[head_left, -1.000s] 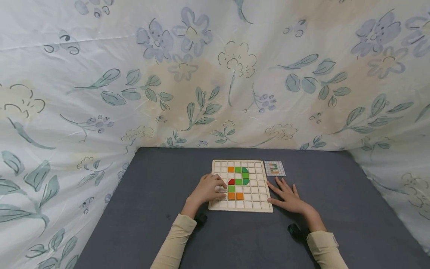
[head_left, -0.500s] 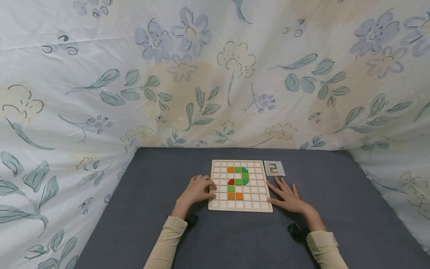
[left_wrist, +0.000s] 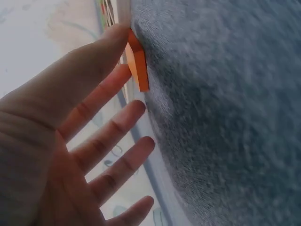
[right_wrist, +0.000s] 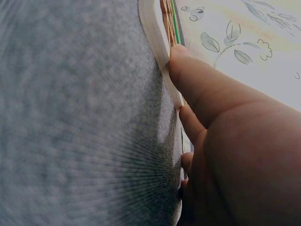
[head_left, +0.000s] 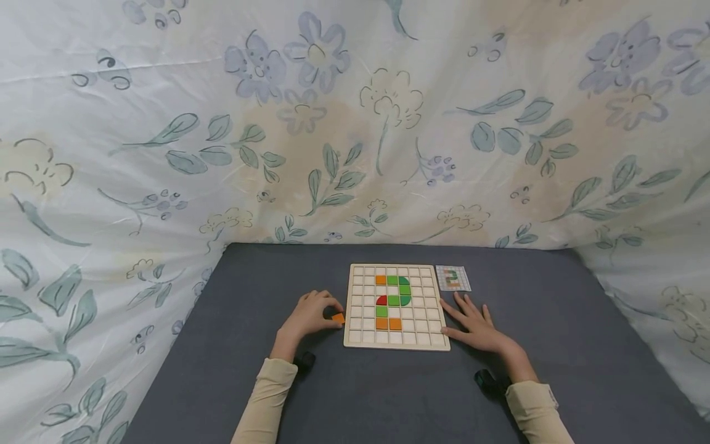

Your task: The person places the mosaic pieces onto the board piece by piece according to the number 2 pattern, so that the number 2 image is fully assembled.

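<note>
My left hand [head_left: 309, 316] is on the table just left of the wooden grid board [head_left: 424, 341]. Its thumb and index finger pinch an orange square tile [left_wrist: 137, 63], which stays low by the cloth; the other fingers are spread. On the board, green square tiles, dark green rounded tiles [head_left: 406, 300], a red rounded tile [head_left: 382, 300] and orange square tiles [head_left: 395, 324] form a figure like a 2. With fingers spread, my right hand [head_left: 478, 325] rests at the board's right edge, its thumb touching the rim in the right wrist view.
A small pattern card [head_left: 453, 279] with a coloured figure on a grid lies beyond the board's right corner. Dark grey cloth covers the table [head_left: 388, 394]. A flowered curtain [head_left: 310, 154] hangs behind and at both sides.
My left hand has moved left, from over the board's left columns to the table beside it, and an orange tile now shows in its fingers. My right hand has stayed put.
</note>
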Motion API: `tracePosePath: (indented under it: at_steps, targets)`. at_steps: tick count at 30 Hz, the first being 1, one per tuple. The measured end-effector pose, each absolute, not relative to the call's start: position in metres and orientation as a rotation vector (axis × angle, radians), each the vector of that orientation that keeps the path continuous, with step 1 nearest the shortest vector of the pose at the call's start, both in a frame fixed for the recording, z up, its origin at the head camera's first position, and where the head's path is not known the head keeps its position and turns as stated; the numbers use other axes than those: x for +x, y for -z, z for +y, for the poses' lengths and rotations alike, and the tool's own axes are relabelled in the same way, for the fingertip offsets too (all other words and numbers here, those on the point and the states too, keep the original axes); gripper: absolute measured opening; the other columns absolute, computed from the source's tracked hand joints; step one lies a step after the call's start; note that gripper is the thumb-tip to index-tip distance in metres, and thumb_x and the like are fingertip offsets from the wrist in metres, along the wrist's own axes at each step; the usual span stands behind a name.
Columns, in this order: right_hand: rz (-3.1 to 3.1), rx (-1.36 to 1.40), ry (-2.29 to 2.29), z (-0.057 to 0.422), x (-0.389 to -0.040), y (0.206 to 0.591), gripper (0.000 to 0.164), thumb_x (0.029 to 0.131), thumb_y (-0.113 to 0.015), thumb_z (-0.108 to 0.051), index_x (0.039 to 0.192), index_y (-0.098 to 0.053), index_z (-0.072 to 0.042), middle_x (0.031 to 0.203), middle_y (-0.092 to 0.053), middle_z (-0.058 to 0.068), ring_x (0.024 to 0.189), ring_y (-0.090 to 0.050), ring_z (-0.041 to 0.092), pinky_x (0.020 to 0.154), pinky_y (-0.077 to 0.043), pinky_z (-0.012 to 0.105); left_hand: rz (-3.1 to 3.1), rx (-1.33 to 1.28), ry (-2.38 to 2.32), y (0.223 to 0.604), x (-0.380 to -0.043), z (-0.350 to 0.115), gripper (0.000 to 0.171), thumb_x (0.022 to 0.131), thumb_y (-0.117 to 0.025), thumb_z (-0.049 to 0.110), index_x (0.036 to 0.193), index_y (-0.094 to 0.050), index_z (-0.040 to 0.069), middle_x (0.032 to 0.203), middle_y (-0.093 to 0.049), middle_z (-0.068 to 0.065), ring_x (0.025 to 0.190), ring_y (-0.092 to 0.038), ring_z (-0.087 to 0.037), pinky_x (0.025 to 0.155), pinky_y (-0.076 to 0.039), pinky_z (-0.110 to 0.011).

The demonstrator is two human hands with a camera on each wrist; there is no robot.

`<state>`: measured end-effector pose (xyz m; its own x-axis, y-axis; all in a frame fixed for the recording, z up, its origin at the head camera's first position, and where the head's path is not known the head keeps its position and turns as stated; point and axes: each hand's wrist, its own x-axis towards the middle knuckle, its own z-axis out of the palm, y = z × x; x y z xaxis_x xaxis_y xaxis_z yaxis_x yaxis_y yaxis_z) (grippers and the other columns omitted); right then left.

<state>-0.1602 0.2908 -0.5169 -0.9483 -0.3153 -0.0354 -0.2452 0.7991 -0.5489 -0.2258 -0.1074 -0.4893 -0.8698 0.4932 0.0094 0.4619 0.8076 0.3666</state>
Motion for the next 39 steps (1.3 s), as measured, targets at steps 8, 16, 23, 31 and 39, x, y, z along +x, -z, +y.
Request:
tracePosePath:
  at_steps: [8,16,23,31,39]
  targets:
    - [2.858,-0.445,0.848,0.291,-0.160,0.519,0.070,0.089,-0.057,-0.043,0.147,-0.029,-0.013,0.153,-0.008,0.024,0.138,0.001,0.047,0.102,0.010,0.069,2.922,0.732,-0.543,0.490,-0.226,-0.116,0.031,0.071,-0.079,0.037,0.098,-0.070,0.027,0.107,-0.057,0.001,0.102,-0.050,-0.025,0.099,-0.034,-0.057]
    - [2.854,-0.441,0.849,0.292,-0.161,0.518,0.071,0.089,-0.057,-0.044,0.147,-0.029,-0.013,0.153,-0.008,0.024,0.138,0.002,0.047,0.102,0.011,0.069,2.946,0.658,-0.564,0.488,-0.225,-0.121,0.024,0.069,-0.081,0.035,0.087,-0.069,0.026,0.101,-0.057,0.002,0.097,-0.050,-0.024,0.097,-0.035,-0.056]
    - [2.855,-0.440,0.842,0.292,-0.161,0.519,0.071,0.089,-0.057,-0.044,0.147,-0.029,-0.013,0.153,-0.008,0.024,0.138,0.001,0.047,0.102,0.011,0.068,2.949,0.670,-0.571,0.486,-0.224,-0.120,0.021,0.071,-0.080,0.034,0.087,-0.069,0.025,0.102,-0.057,0.002,0.098,-0.050,-0.025,0.097,-0.035,-0.056]
    - [2.855,-0.430,0.844,0.291,-0.161,0.518,0.071,0.089,-0.057,-0.044,0.146,-0.029,-0.013,0.153,-0.008,0.024,0.138,0.001,0.047,0.102,0.011,0.069,2.950,0.685,-0.567,0.485,-0.223,-0.123,0.019,0.073,-0.079,0.034,0.086,-0.068,0.025,0.101,-0.057,0.002,0.097,-0.050,-0.024,0.096,-0.035,-0.056]
    - [2.859,-0.434,0.845,0.292,-0.161,0.519,0.071,0.089,-0.057,-0.043,0.147,-0.029,-0.014,0.152,-0.008,0.024,0.138,0.002,0.047,0.101,0.011,0.069,2.958,0.678,-0.568,0.483,-0.225,-0.128,0.019,0.073,-0.078,0.036,0.088,-0.069,0.027,0.103,-0.059,0.003,0.100,-0.050,-0.025,0.099,-0.032,-0.057]
